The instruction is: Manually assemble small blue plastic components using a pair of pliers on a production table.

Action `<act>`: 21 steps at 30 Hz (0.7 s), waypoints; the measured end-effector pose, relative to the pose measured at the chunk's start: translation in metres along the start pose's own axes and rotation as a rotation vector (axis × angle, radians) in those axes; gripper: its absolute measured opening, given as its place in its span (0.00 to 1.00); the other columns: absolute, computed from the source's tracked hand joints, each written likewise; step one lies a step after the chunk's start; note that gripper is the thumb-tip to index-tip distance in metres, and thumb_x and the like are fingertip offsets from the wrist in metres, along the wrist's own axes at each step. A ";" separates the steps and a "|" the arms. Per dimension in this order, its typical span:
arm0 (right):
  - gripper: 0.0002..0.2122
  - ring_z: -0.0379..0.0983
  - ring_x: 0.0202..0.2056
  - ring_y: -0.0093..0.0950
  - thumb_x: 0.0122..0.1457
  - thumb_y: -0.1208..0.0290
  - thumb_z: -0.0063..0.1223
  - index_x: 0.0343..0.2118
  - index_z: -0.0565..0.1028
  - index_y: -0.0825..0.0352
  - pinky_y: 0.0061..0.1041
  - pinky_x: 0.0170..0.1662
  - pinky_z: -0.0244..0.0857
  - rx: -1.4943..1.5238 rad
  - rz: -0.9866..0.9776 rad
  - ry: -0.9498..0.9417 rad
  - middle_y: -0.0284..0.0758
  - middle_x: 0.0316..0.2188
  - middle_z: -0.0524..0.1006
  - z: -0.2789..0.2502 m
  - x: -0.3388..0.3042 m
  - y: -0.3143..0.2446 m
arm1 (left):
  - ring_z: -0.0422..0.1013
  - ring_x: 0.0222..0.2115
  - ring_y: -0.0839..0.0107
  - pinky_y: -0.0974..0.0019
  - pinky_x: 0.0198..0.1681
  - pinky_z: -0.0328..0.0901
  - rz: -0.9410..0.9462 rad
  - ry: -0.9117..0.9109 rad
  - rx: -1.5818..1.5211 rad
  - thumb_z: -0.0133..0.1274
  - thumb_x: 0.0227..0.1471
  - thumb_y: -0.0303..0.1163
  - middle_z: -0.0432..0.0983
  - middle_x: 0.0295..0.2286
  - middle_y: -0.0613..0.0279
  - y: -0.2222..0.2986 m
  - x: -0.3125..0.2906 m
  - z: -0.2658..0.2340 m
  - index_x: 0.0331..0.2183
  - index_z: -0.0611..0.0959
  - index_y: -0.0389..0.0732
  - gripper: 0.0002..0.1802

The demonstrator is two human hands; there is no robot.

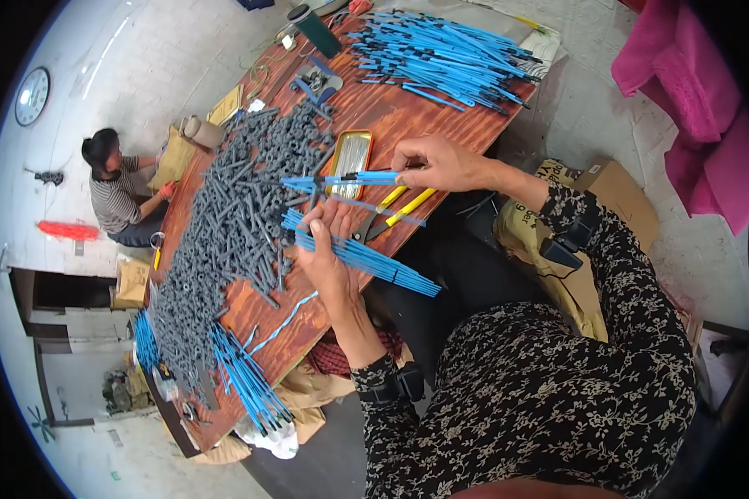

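Note:
My left hand (326, 256) is curled around a bundle of thin blue rods (387, 264) near the table's front edge, thumb raised and fingertips partly bent. Just above it, my right hand (441, 164) pinches the end of a few blue strips (341, 179) with black parts on them, held roughly level and pointing left. Their far tips reach over a large heap of grey plastic tubular pieces (233, 200). Yellow-handled pliers (409, 208) lie on the table between my two hands. Behind the strips sits an open tin (354, 150) of thin metallic pins.
A big pile of blue rods (441, 58) covers the table's far right, near a dark green cup (314, 32). Another blue bundle (245, 374) lies at the near left. Across the table a person (121, 191) handles a brown bag. A cardboard box (616, 200) stands at right.

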State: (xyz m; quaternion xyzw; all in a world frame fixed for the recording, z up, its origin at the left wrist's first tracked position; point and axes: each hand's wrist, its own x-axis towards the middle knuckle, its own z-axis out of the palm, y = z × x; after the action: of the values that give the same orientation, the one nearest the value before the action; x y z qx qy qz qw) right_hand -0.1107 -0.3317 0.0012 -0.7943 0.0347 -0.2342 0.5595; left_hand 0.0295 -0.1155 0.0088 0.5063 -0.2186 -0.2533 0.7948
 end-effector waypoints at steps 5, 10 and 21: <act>0.08 0.75 0.28 0.25 0.53 0.70 0.61 0.32 0.77 0.69 0.27 0.32 0.67 -0.088 0.016 -0.005 0.36 0.26 0.79 0.024 -0.010 -0.013 | 0.72 0.50 0.55 0.58 0.53 0.69 0.058 0.006 -0.034 0.51 0.62 0.41 0.71 0.50 0.42 -0.003 0.003 -0.006 0.50 0.69 0.31 0.24; 0.08 0.74 0.31 0.21 0.54 0.72 0.61 0.32 0.75 0.70 0.25 0.34 0.67 -0.098 0.031 -0.006 0.34 0.27 0.78 0.040 -0.018 -0.013 | 0.75 0.44 0.60 0.59 0.49 0.71 0.056 0.028 -0.111 0.53 0.61 0.41 0.75 0.45 0.49 -0.004 0.003 -0.011 0.48 0.71 0.35 0.22; 0.08 0.75 0.29 0.22 0.52 0.72 0.62 0.29 0.75 0.71 0.25 0.32 0.67 0.209 0.153 0.106 0.35 0.25 0.78 0.071 -0.028 -0.001 | 0.75 0.32 0.72 0.72 0.35 0.71 -0.020 0.159 -0.116 0.61 0.54 0.36 0.76 0.31 0.62 0.000 0.002 -0.013 0.45 0.74 0.38 0.20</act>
State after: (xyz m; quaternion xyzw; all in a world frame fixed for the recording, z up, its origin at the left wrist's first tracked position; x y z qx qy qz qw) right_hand -0.1067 -0.2601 -0.0265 -0.7132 0.1001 -0.2346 0.6529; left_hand 0.0387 -0.1074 0.0043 0.4799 -0.1349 -0.2326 0.8351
